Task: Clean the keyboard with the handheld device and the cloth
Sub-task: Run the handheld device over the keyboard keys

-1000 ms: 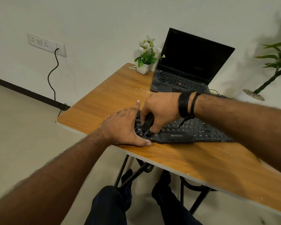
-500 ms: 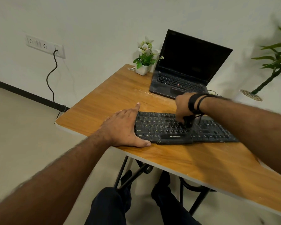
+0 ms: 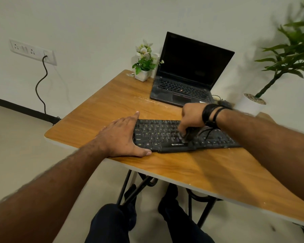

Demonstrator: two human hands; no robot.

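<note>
A black keyboard point(image 3: 158, 135) lies near the front edge of the wooden table point(image 3: 112, 102). My left hand point(image 3: 121, 137) rests flat on the table with its fingers against the keyboard's left end. My right hand point(image 3: 191, 118) is over the keyboard's middle, closed around a small dark handheld device point(image 3: 189, 135) whose tip touches the keys. Most of the device is hidden under my fingers and blurred. No cloth is visible.
An open black laptop point(image 3: 188, 74) stands at the back of the table, with a small potted flower point(image 3: 144, 67) to its left. A tall green plant in a white pot point(image 3: 253, 104) is on the right. A wall socket point(image 3: 32, 51) with a cable is at left.
My right hand swept the device from the keyboard's left end to its middle. My left hand has stayed in place at the left end.
</note>
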